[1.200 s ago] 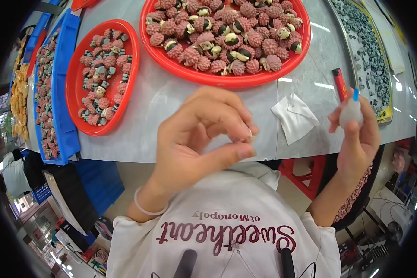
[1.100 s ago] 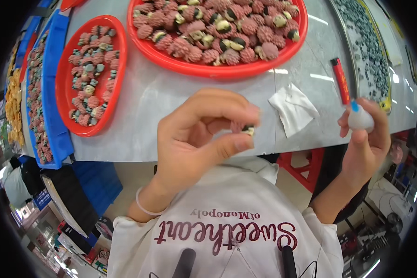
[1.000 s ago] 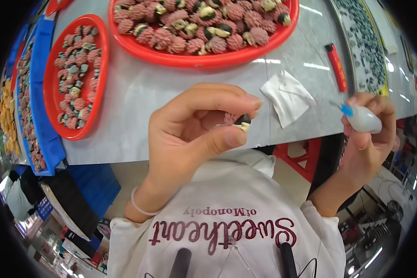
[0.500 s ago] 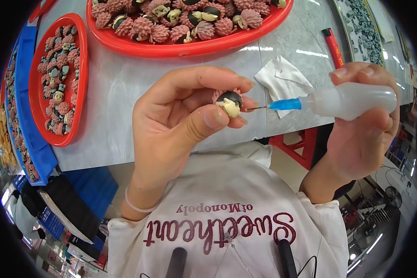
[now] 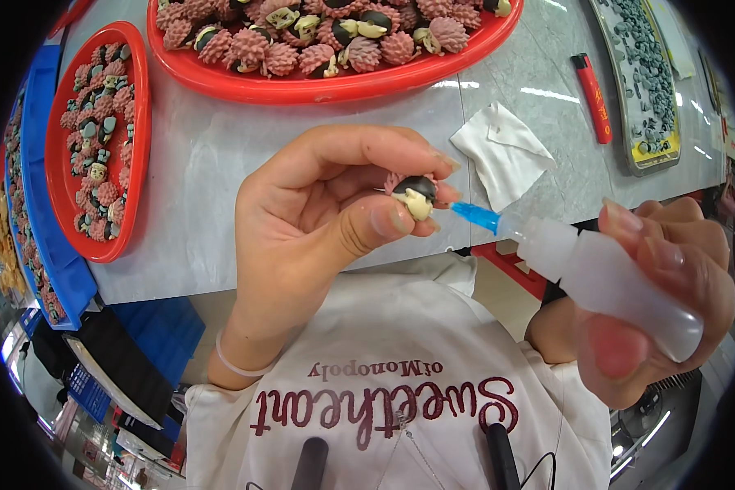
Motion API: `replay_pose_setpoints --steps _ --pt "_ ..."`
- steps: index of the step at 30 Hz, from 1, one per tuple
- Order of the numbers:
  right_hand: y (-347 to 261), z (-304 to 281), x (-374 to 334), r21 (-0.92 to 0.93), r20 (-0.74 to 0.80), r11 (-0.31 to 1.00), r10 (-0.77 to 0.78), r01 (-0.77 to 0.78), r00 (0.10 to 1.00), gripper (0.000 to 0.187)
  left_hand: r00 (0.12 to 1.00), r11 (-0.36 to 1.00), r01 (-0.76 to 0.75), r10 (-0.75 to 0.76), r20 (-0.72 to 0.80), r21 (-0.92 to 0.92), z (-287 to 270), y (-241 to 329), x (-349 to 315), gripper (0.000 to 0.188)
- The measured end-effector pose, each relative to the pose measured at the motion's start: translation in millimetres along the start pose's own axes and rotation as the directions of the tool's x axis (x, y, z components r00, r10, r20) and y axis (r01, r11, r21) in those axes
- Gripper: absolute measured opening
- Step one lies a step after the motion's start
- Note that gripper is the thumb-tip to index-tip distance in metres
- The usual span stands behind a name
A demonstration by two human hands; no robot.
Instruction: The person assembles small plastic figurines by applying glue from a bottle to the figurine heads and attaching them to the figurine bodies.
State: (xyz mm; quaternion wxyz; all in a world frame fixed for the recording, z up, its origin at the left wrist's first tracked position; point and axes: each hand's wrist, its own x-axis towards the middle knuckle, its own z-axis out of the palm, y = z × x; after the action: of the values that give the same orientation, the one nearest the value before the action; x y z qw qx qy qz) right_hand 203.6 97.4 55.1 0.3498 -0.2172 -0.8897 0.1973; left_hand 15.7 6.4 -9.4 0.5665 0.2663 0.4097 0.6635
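Between the thumb and fingertips of my left hand (image 5: 318, 204) is a small figurine (image 5: 416, 196) with a cream front, a black band and a pink spiky back. My right hand (image 5: 661, 294) grips a translucent squeeze bottle (image 5: 621, 282) with a blue needle tip (image 5: 475, 217). The tip points up and left at the figurine, close to the left fingertips. Whether the thin needle touches the figurine cannot be made out. On the table beyond lies a folded white cloth (image 5: 502, 155).
A large red tray (image 5: 335, 91) of similar pink figurines stands at the far side. A smaller red tray (image 5: 141, 163) and a blue bin (image 5: 57, 253) are at the left. Far right are a red marker (image 5: 594, 102) and a tray (image 5: 660, 159) of small grey-green pieces.
My right hand has moved down and turned, so the bottle now slants up toward the figurine instead of lying nearly level. My left hand has shifted slightly right with the figurine.
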Motion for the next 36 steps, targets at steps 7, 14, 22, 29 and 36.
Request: replay_pose_setpoints --steps 7,14,22,29,36 --pt "-5.3 9.5 -8.3 0.003 -0.141 0.996 0.09 -0.09 0.986 0.046 1.0 0.999 -0.011 0.011 -0.008 -0.031 -1.6 -0.9 -1.5 0.032" --pt "10.1 4.0 -1.0 0.556 -0.006 0.784 0.333 -0.274 0.943 0.042 1.0 0.997 0.019 -0.02 -0.014 -0.08 -3.0 2.9 -1.5 0.03" --pt "44.0 31.2 1.6 0.765 -0.13 0.537 0.67 -0.356 0.731 0.031 0.999 0.993 -0.017 0.021 0.026 -0.119 -2.3 -2.9 0.1 0.025" --pt "67.9 44.3 5.6 0.248 -0.115 0.893 0.412 -0.375 0.904 0.039 0.996 0.999 -0.036 0.035 -0.078 -0.015 4.6 -1.9 -3.2 0.025" --pt "98.9 -20.0 -0.6 0.137 -0.226 0.887 0.461 -0.44 0.858 0.023 0.995 0.999 -0.033 0.031 -0.09 -0.015 4.9 -2.9 -2.0 0.023"
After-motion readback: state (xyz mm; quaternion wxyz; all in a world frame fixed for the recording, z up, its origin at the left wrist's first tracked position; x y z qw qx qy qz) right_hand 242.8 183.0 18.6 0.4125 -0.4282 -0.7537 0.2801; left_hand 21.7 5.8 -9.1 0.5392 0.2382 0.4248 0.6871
